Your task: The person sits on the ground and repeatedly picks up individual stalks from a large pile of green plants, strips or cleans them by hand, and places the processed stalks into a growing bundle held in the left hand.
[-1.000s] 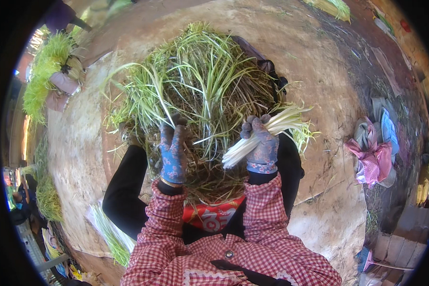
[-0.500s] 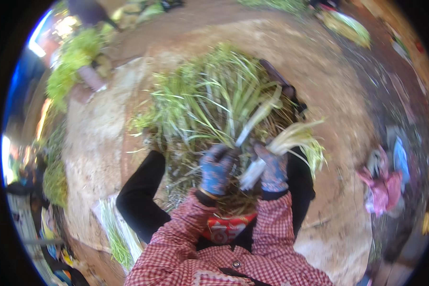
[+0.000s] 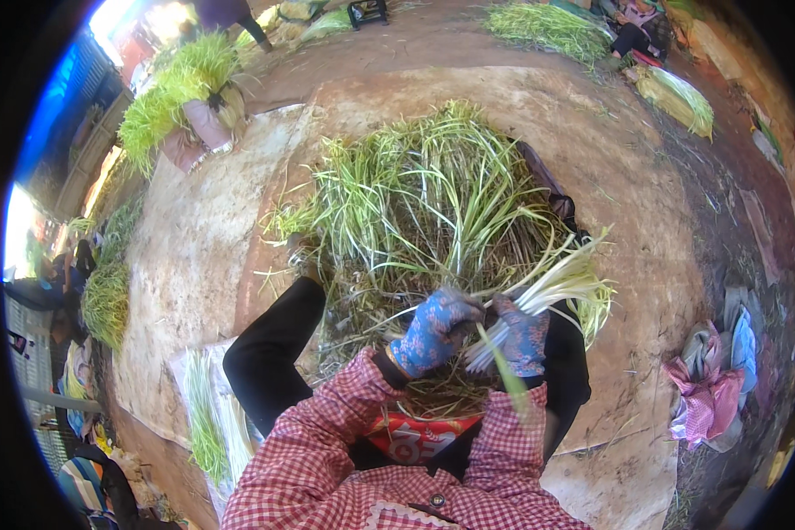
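Observation:
My right hand (image 3: 521, 337), in a blue flowered glove, is closed around a bundle of long, chive-like greens (image 3: 556, 287). Its pale cut ends stick out at the lower left, its leaves fan to the upper right. Just left of it, my left hand (image 3: 433, 334), gloved alike, is closed at the fingertips. A blurred yellow-green stalk (image 3: 506, 375) runs down from there, in front of the right glove; its exact grip is partly hidden. Beyond both hands lies a large heap of the same greens (image 3: 433, 190), with dry brown litter at its near side.
Dark-trousered legs (image 3: 274, 344) flank the heap on a stained mat (image 3: 212, 221). Trimmed greens lie on a plastic sheet (image 3: 223, 415) at lower left. Pink and blue cloths (image 3: 711, 380) are at right. More greens (image 3: 548, 31) and other people are at the far edge.
The stalk at my left hand pointed up toward the heap; now a blurred stalk hangs downward between the hands. Both hands appear slightly lower and farther right. The right hand keeps its bundle.

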Tool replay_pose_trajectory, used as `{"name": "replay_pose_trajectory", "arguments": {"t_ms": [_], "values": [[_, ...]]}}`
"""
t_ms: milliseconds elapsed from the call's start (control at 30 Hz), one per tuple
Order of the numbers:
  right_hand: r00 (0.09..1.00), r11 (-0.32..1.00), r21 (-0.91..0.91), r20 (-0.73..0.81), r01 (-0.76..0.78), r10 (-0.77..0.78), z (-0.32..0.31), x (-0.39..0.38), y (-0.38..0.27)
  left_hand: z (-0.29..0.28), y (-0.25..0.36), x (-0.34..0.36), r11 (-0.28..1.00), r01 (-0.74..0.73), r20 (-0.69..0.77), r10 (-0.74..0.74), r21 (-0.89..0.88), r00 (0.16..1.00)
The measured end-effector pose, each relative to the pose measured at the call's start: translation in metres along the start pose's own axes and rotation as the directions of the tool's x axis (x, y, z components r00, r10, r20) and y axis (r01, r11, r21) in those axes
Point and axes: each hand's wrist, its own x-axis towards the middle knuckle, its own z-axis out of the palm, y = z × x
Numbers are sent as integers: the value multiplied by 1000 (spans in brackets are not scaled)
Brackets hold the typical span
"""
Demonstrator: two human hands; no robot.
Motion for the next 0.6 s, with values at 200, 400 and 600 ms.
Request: {"name": "replay_pose_trajectory", "arguments": {"t_ms": [200,400,600], "values": [[999,962,274,-47,2,11,3,-2,-13,-46,-5,-41,999,-44,376,34,18,926],[973,897,415,-220,154,-66,6,0,-21,-139,-63,-135,924,383,394,-356,13,847],[964,750,623,-258,222,-71,-11,0,-27,-206,-120,-154,444,195,303,-815,875,493]]}}
